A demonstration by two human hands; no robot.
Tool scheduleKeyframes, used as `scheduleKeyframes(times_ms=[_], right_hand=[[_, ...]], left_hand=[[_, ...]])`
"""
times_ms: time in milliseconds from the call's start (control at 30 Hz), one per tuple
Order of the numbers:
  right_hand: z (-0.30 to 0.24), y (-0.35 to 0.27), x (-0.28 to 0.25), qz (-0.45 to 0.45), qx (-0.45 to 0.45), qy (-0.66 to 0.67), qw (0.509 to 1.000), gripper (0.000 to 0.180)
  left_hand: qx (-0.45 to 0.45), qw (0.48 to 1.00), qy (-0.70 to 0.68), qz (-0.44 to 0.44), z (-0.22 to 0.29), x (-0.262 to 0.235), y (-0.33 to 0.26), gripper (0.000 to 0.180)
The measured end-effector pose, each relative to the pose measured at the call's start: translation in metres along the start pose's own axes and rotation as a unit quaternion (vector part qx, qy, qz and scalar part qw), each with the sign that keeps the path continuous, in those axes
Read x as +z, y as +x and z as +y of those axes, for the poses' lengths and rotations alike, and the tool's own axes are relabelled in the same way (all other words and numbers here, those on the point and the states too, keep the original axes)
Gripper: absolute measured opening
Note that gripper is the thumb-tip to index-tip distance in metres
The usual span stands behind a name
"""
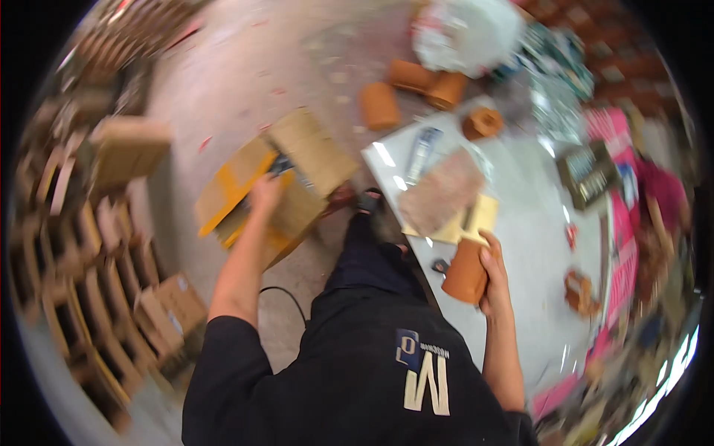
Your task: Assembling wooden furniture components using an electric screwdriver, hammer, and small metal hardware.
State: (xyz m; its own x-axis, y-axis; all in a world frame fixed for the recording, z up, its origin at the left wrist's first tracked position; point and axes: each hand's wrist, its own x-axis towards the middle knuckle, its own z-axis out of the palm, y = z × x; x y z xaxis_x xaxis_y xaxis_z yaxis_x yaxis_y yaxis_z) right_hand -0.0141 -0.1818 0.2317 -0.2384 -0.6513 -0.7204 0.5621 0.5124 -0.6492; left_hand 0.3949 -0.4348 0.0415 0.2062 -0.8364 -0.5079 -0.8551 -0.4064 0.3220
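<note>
In my right hand is an orange-brown cylinder, held over the near left part of a pale tabletop. My fingers and thumb wrap its right side; what it is used for does not show. My left hand reaches to an open cardboard box with yellow tape and raised flaps. A small dark thing shows just beyond its fingertips. Blur hides whether those fingers grip anything. Under the cylinder's far side lie yellow sheets and a mottled pinkish-brown slab.
Another orange-brown cylinder stands at the table's far corner, and several more lie beyond it, near a white plastic bag. A dark box sits at the right. Cardboard boxes line the left. A person's arm shows at the far right.
</note>
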Motion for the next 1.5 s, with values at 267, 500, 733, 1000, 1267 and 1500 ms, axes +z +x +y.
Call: scheduleKeyframes(times_ms=[267,500,733,1000,1267,1500], right_hand=[[-0.039,-0.020,0.035,0.066,-0.127,0.050,0.988,0.061],[-0.049,-0.036,0.088,0.102,-0.344,-0.218,0.908,0.087],[-0.047,-0.038,0.099,0.140,-0.497,-0.291,0.805,0.112],[-0.040,-0.039,0.097,0.181,-0.490,-0.275,0.807,0.114],[-0.033,-0.038,0.081,0.185,-0.474,-0.274,0.816,0.114],[-0.028,-0.039,0.072,0.186,-0.458,-0.254,0.831,0.116]], left_hand=[[0.089,0.944,0.318,-0.015,0.004,0.003,0.053,0.032],[0.113,0.921,0.372,-0.020,-0.010,0.004,0.050,0.028],[0.009,0.979,0.200,-0.033,-0.022,-0.007,0.050,0.033],[-0.044,0.992,0.076,-0.085,-0.060,0.008,0.089,0.030],[0.014,0.992,0.092,-0.091,-0.050,0.002,0.079,0.022],[-0.083,0.963,0.028,-0.255,-0.085,0.004,0.107,0.018]])
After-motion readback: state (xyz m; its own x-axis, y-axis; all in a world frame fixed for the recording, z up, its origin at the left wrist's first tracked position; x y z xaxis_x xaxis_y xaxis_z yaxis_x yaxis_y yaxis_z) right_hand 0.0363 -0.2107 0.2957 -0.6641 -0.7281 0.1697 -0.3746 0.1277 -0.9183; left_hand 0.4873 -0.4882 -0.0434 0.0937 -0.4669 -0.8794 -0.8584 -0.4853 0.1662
